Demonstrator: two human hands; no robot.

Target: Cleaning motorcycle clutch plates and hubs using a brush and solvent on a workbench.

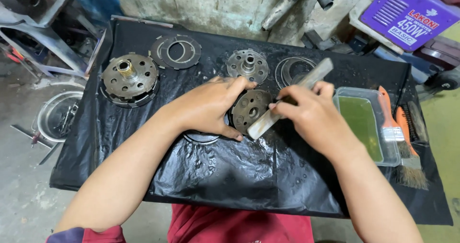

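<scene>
A round metal disc with holes [251, 110] lies near the middle of the black plastic sheet [230, 171], and both hands work on it. The left hand [208, 106] curls over the disc's left edge, fingers closed against its rim and holding it in place. The right hand [309, 113] grips a flat metal bar [287, 99], fingers wrapped tightly around it, with the bar's lower end resting across the disc's right side. Left of the disc sits a large drum-shaped hub [129, 78]; behind it lie a flat ring plate [176, 51] and a smaller hub plate [247, 65]. Right of the disc stand a clear tub of green liquid [366, 123] and orange-handled brushes [397, 128].
</scene>
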